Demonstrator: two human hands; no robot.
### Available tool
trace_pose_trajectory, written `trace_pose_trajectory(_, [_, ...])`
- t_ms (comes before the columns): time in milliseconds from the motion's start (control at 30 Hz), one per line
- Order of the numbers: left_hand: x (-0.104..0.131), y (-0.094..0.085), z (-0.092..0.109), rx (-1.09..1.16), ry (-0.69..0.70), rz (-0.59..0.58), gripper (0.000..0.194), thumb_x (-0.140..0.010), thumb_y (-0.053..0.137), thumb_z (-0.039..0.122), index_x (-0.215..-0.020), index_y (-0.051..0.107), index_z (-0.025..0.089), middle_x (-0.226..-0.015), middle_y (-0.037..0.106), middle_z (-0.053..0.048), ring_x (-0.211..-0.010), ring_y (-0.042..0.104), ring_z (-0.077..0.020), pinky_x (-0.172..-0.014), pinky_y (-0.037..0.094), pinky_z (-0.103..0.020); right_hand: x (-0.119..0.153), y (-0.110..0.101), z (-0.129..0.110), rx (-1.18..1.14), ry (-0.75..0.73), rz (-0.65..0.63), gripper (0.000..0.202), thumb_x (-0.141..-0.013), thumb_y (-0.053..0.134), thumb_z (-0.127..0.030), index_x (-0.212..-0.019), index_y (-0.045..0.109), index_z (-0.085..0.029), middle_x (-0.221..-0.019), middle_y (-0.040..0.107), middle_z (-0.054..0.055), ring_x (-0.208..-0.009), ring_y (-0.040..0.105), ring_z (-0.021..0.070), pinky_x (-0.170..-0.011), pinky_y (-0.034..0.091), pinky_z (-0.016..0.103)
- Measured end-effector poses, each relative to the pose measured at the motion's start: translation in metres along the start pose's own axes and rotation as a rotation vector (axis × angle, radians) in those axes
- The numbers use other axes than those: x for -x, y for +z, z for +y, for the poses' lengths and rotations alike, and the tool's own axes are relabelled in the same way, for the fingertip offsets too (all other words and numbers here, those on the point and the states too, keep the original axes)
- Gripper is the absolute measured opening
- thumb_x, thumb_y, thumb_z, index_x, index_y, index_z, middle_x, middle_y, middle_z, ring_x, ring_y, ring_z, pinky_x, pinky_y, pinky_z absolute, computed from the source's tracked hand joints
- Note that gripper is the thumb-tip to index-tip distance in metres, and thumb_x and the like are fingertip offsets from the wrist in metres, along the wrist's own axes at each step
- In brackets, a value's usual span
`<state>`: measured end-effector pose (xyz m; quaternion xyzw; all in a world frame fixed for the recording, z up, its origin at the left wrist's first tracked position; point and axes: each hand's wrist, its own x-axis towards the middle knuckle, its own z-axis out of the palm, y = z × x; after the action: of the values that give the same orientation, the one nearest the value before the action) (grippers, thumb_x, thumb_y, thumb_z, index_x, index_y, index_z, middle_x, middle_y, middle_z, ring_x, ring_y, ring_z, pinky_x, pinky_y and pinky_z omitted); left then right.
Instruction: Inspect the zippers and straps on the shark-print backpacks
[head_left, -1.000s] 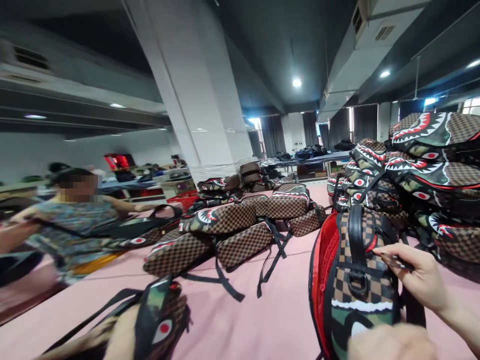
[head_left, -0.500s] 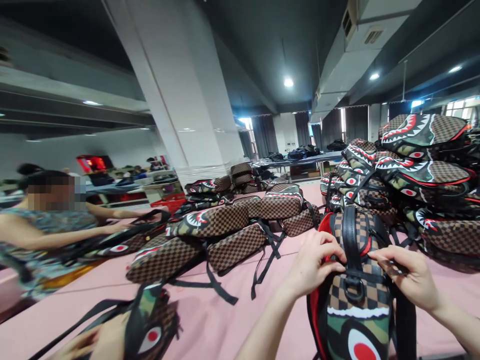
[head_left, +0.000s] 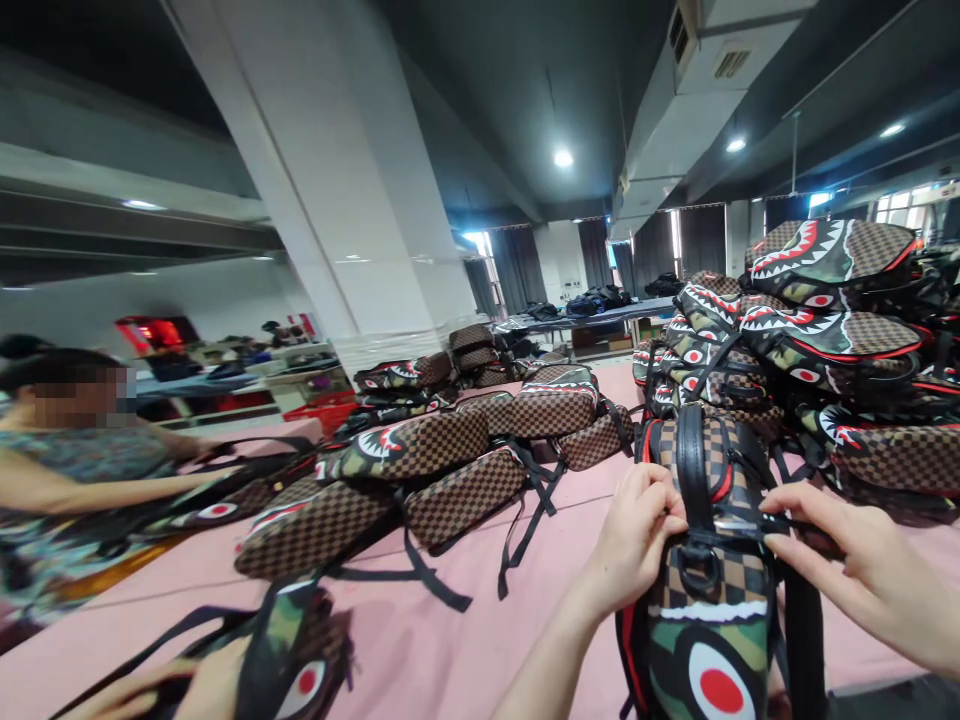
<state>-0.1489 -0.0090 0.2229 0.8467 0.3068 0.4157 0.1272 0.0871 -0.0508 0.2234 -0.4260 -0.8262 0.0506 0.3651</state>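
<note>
A brown-checked backpack [head_left: 720,590] stands in front of me, its camouflage patch with a red-and-white eye towards me. Its black handle [head_left: 694,465] and a black D-ring loop [head_left: 699,568] run along the top. On the left, my left hand [head_left: 634,545] is closed, thumb and finger pinching the edge beside the handle. My right hand [head_left: 862,570] has thumb and forefinger on the opposite edge, around a narrow black strap [head_left: 799,522]. A thin shiny strip crosses the bag between both hands; I cannot make out what it is.
Similar bags are piled at the right [head_left: 832,340] and lie in a row at the left [head_left: 442,450] on the pink tabletop [head_left: 480,640]. Another person's hand [head_left: 112,690] rests on a bag [head_left: 292,650] at lower left. A co-worker [head_left: 82,470] handles a bag farther left.
My right thumb and forefinger have spread farther apart and the hand has turned at the bag's edge. My left hand stays pinched. The view has shifted slightly right.
</note>
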Motion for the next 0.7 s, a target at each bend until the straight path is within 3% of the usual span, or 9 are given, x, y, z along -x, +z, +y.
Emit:
trace_pose_trajectory(200, [-0.006,0.006,0.006,0.001,0.010,-0.009,0.013,-0.080,0.041,0.009,-0.073,0.045,0.018,-0.091,0.047,-0.007,-0.091,0.047,-0.0182,-0.081,0.042,-0.033,-0.012,-0.005,-0.010,0.208,-0.178,-0.121,0.019,-0.090,0.042,-0.032,-0.082,0.056,-0.021,-0.067,0.061,-0.001,-0.056,0.056,0.0115,-0.051,0.035,0.022])
trace_pose_trajectory(367, [-0.017,0.015,0.012,-0.038,0.033,-0.029,0.015,-0.083,0.039,0.012,-0.071,0.045,0.018,-0.090,0.049,-0.006,-0.088,0.048,-0.0177,-0.078,0.043,-0.031,-0.018,-0.007,-0.017,0.367,-0.174,-0.102,0.017,-0.089,0.044,-0.030,-0.077,0.053,-0.021,-0.067,0.061,-0.001,-0.057,0.056,0.0131,-0.051,0.030,0.024])
trace_pose_trajectory(500, [-0.027,0.019,0.011,-0.077,0.079,0.008,0.016,-0.084,0.039,0.016,-0.071,0.047,0.019,-0.083,0.051,-0.005,-0.079,0.051,-0.0165,-0.071,0.044,-0.029,-0.022,-0.018,-0.019,0.339,-0.157,-0.099,0.017,-0.087,0.046,-0.027,-0.073,0.052,-0.021,-0.067,0.062,-0.002,-0.056,0.056,0.0114,-0.050,0.029,0.022])
trace_pose_trajectory(600, [-0.029,0.024,0.008,-0.029,0.091,0.154,0.017,-0.084,0.042,0.021,-0.069,0.049,0.019,-0.081,0.053,-0.004,-0.077,0.053,-0.0158,-0.068,0.046,-0.027,-0.018,-0.021,-0.011,0.212,-0.122,-0.016,0.015,-0.086,0.048,-0.029,-0.075,0.054,-0.020,-0.068,0.064,-0.001,-0.058,0.057,0.0108,-0.051,0.032,0.021])
trace_pose_trajectory(700, [-0.031,0.033,0.007,0.131,-0.067,0.491,0.017,-0.084,0.046,0.032,-0.072,0.050,0.020,-0.082,0.058,-0.003,-0.080,0.057,-0.0163,-0.074,0.048,-0.028,-0.005,-0.012,0.001,0.001,-0.067,0.156,0.020,-0.084,0.051,-0.037,-0.089,0.056,-0.018,-0.069,0.063,-0.001,-0.055,0.054,0.0096,-0.051,0.036,0.019])
